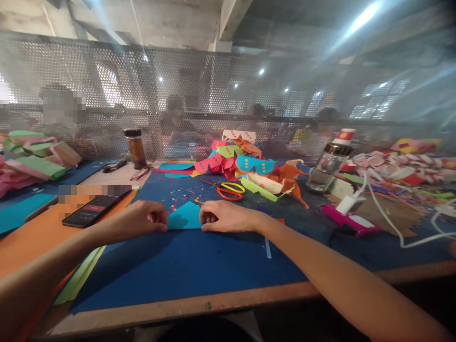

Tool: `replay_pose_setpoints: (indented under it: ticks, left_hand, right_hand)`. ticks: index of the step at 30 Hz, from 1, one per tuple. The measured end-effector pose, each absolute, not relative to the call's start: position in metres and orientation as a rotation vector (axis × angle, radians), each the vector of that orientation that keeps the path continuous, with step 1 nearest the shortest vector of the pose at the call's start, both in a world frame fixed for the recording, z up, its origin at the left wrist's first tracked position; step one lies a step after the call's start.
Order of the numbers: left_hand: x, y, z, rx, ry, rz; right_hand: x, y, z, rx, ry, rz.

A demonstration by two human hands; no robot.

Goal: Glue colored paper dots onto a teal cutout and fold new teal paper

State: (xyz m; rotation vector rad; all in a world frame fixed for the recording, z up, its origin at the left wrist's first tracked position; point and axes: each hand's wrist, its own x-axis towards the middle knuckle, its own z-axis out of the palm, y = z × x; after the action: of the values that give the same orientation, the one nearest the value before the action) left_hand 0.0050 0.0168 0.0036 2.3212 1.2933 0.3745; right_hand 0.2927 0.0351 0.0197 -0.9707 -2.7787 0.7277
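Observation:
A folded piece of blue paper [185, 217] with a peaked top lies on the dark blue table cover [199, 266]. My left hand [151, 216] pinches its left end, the fingers curled and pressed together. At the opposite end, my right hand [217, 216] grips the paper between thumb and fingers. Small colored paper bits [183, 197] are scattered just behind the sheet. Scissors [230, 191] with red and yellow handles rest beyond my right hand.
Behind the scissors is a heap of folded, punched paper shapes [226, 159]. A phone [94, 209] lies on orange paper at left. A glass bottle [326, 168] and a magenta power strip [352, 221] with white cable stand at right. A perforated metal screen [213, 85] closes the back.

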Motion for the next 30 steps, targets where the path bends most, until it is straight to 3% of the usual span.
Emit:
replay_pose_setpoints:
  ticks: [30]
  left_hand:
    - [0.012, 0.015, -0.010, 2.482, 1.231, 0.504]
  right_hand:
    - [0.293, 0.033, 0.021, -0.927, -2.791, 0.573]
